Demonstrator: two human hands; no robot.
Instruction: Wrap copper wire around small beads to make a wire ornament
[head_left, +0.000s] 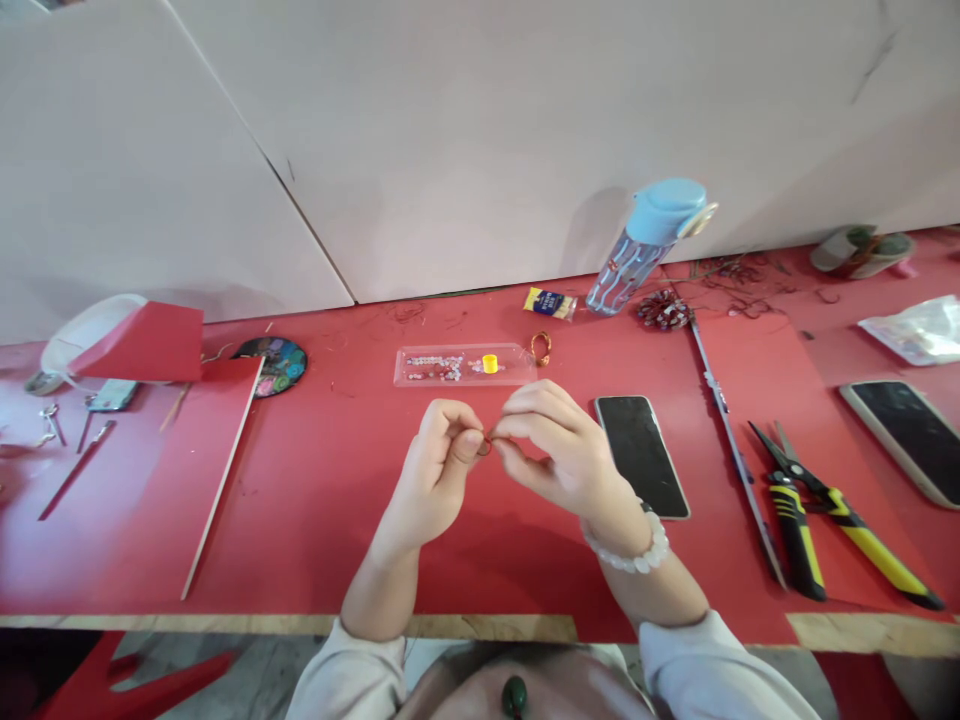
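Note:
Both of my hands are raised over the red table, fingertips almost meeting. My left hand (442,465) pinches a small thin red loop (485,444) between thumb and index finger. The fingertips of my right hand (559,445) close on the loop's other side; a bracelet of pale beads (637,556) is on that wrist. Just beyond my hands lies a clear tray (525,366) with small beads (435,368) and a yellow cap (490,364). An orange-brown ring (541,348) lies at the tray's right end.
A blue-lidded bottle (646,245) and a small packet (550,303) stand behind. Right are a phone (643,455), pliers (799,530), cutters (870,540) and another phone (907,435). Left are a board edge (223,480), a paint palette (281,366) and a white bowl (82,335).

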